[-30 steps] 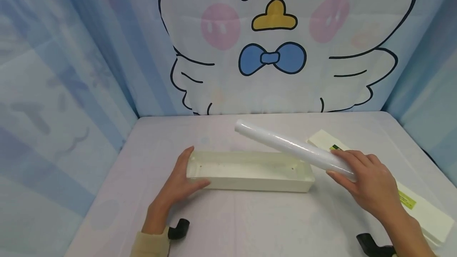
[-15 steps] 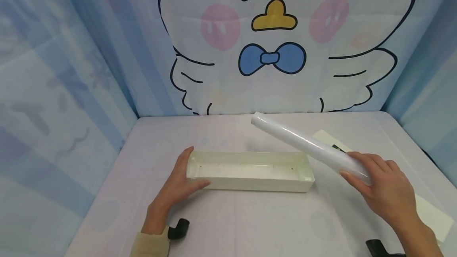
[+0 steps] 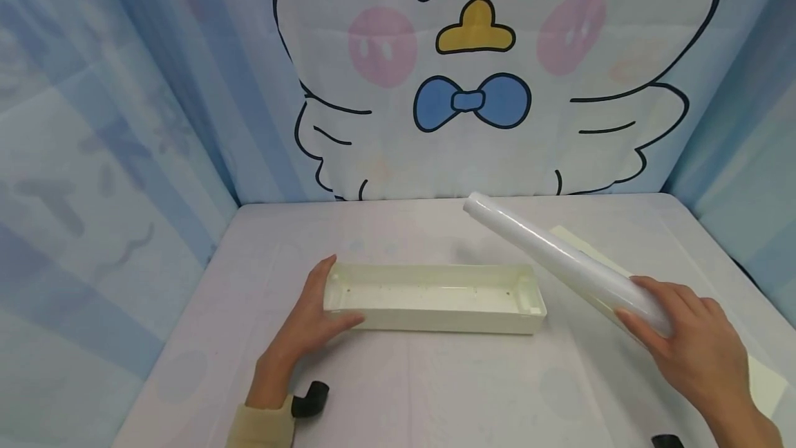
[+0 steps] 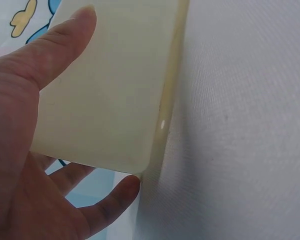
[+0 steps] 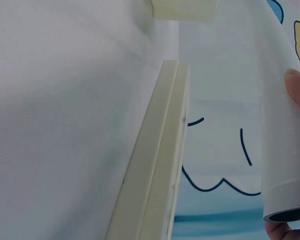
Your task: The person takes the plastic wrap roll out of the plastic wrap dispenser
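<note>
A long, cream-coloured open box (image 3: pixel 435 321) sits lengthwise on the table, and its inside shows no contents. My left hand (image 3: pixel 311 313) grips its left end, the thumb (image 4: pixel 65 47) along the front wall and the fingers round the end. On the right, my right hand (image 3: pixel 699 341) holds the near end of a white, shiny roll of film (image 3: pixel 560 254). That roll slants up to the left, clear of the table, with its far end raised. Its hollow tube end shows in the right wrist view, beside the thumb (image 5: pixel 299 90).
Under the roll and right hand lies a long cream lid-like piece (image 3: pixel 766 386), diagonal on the table and partly hidden. In the right wrist view its ridged edge (image 5: pixel 152 160) shows. A printed curtain (image 3: pixel 472 157) stands behind the table (image 3: pixel 385 386).
My right hand has carried the roll to the right and slightly toward me, away from above the box, over the cream lid-like piece. The left hand and box have stayed put.
</note>
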The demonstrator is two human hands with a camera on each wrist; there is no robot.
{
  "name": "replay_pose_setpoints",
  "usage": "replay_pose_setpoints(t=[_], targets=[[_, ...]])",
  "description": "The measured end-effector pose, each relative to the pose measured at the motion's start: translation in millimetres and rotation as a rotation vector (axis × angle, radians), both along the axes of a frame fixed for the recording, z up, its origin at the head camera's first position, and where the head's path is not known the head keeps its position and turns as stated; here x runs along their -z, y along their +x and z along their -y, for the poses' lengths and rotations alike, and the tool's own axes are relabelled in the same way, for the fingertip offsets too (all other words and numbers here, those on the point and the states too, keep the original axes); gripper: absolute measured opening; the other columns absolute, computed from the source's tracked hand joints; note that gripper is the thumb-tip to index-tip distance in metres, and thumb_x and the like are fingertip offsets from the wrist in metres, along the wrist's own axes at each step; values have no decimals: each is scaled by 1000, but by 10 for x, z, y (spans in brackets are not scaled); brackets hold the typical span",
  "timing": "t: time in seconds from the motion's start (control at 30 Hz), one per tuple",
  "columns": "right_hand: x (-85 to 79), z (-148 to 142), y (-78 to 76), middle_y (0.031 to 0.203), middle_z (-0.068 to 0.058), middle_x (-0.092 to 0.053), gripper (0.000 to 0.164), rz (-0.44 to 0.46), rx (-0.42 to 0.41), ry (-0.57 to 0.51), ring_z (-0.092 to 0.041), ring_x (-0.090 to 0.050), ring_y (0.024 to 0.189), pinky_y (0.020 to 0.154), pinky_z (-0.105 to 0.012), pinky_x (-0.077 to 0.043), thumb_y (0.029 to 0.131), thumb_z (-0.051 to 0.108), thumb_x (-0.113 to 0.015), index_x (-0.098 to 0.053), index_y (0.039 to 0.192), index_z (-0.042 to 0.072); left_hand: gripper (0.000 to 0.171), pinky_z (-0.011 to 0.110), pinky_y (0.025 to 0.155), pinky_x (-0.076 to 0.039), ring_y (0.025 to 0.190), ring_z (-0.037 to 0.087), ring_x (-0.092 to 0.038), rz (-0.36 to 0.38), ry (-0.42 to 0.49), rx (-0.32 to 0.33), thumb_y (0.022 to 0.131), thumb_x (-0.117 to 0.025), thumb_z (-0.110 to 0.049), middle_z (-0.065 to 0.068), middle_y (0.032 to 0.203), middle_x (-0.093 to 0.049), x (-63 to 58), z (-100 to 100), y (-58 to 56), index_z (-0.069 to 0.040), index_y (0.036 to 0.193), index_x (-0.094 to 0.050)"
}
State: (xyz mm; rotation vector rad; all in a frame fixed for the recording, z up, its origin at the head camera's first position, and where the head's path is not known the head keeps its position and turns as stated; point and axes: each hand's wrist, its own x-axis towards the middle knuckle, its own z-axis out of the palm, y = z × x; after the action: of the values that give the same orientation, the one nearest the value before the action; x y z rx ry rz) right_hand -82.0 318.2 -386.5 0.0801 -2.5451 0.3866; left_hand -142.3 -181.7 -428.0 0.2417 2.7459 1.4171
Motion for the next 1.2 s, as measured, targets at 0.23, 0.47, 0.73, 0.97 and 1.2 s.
replay_pose_setpoints(t=[0.23, 0.47, 0.73, 0.97, 1.2], targets=[[72, -53, 48, 111, -24, -61, 49, -20, 6, -42, -47, -49, 84, 67, -52, -37, 83, 31, -82, -63, 121, 6, 112, 56, 116, -23, 146, 33, -24, -5, 2, 4, 79, -88, -29, 15, 164, -17, -8, 2, -5, -8, 161, -15], [154, -101, 146, 112, -28, -58, 54, 88, 95, -32, -48, -47, 88, 72, -58, -38, 83, 28, -83, -59, 124, 3, 110, 57, 116, -22, 145, 35, -25, -24, 11, 18, 79, -88, -27, 18, 162, -19, 11, -9, -30, -5, 160, -17], [280, -194, 219, 109, -22, -61, 50, 53, 71, -78, -45, -49, 85, 66, -51, -35, 84, 32, -82, -62, 123, 7, 114, 57, 116, -20, 148, 34, -21, 9, -19, -14, 78, -89, -35, 14, 165, -16, 1, -19, 7, -11, 161, -16], [354, -249, 286, 111, -23, -59, 55, 70, 114, -59, -45, -48, 86, 67, -52, -36, 81, 28, -84, -61, 125, 5, 112, 58, 116, -22, 147, 36, -23, -21, -47, -2, 79, -88, -36, 16, 164, -16, 20, -29, 17, -12, 161, -16], [389, -261, 343, 110, -23, -59, 56, 100, 149, -51, -45, -50, 87, 70, -53, -37, 78, 22, -86, -60, 124, 4, 113, 60, 115, -21, 147, 37, -22, -15, -54, -7, 78, -89, -33, 16, 164, -15, -2, -37, 35, -11, 161, -16]])
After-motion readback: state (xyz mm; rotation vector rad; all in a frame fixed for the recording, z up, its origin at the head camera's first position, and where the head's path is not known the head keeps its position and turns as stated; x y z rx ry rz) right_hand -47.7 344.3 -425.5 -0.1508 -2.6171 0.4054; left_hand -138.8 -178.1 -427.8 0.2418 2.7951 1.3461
